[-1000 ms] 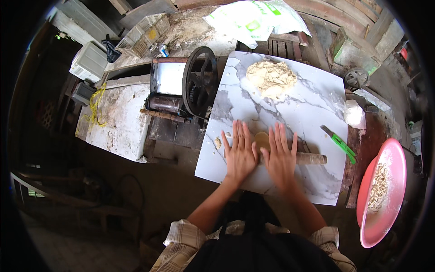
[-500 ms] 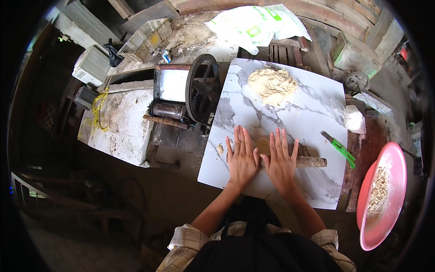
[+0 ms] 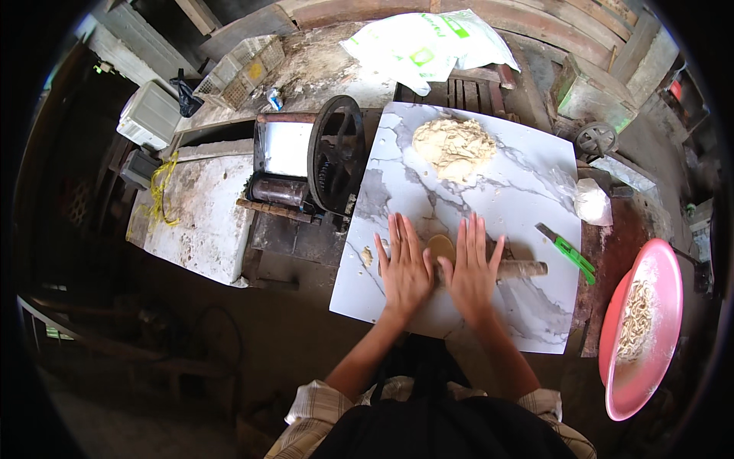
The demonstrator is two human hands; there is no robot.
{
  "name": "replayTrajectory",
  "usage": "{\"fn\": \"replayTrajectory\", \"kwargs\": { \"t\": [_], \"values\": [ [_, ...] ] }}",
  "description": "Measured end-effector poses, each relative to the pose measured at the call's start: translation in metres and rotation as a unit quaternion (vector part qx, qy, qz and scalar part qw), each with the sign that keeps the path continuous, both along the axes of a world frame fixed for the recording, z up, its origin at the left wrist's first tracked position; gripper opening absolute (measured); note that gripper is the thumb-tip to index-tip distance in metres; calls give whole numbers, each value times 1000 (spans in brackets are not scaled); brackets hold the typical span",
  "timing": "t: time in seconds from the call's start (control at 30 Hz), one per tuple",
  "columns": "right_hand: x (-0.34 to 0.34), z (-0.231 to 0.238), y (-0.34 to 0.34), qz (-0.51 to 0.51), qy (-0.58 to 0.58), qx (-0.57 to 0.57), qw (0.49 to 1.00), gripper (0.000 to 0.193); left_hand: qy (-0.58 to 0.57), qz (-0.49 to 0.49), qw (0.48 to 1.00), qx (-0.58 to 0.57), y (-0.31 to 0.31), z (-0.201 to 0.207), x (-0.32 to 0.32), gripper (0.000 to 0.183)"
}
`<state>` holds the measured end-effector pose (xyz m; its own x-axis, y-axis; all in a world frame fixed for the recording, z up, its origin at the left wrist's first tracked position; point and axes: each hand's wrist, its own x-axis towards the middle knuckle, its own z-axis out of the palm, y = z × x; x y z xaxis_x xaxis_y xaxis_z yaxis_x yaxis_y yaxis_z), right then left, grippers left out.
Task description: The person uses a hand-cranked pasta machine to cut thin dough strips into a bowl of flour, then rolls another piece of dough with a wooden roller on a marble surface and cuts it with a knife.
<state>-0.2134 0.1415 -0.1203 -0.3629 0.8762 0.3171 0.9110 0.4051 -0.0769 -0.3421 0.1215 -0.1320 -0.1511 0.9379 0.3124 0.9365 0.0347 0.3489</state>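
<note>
Both palms lie flat across a wooden rolling pin (image 3: 524, 268) on a marble-patterned board (image 3: 386, 191). My left hand (image 3: 407, 268) has its fingers stretched out, pointing away from me. Beside it, my right hand (image 3: 470, 268) is likewise flat, the thumbs close together. Between the hands a small flattened round of dough (image 3: 441, 246) shows just beyond the pin; the rest of it is hidden. A scrap of dough (image 3: 366, 256) sits left of my left hand. Farther back rests a rough mound of dough (image 3: 455, 149). To the right lies a green utility knife (image 3: 569, 252).
A hand-cranked roller machine (image 3: 283, 191) with a big wheel stands left of the board. At right are a bag of white powder (image 3: 592, 203) and a pink basin (image 3: 670, 306) holding pale strips. A white-and-green sack (image 3: 428, 50) lies behind, near a plastic basket (image 3: 243, 69).
The whole view has shifted slightly. My hands stay flat on the pin, and a little more of the dough round shows between them.
</note>
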Motion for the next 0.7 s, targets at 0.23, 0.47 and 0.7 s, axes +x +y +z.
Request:
{"fn": "replayTrajectory", "kwargs": {
  "t": [0.23, 0.47, 0.7],
  "values": [
    [-12, 2, 47, -58, 26, 53, 997, 63, 24, -8, 999, 43, 53, 6, -10, 61],
    [-1, -6, 61, -6, 182, -31, 983, 45, -120, -46, 989, 67, 70, 6, -14, 34],
    [22, -6, 14, 21, 90, 70, 993, 15, -33, -151, 981, 120, 24, -2, -42, 13]
  ]
}}
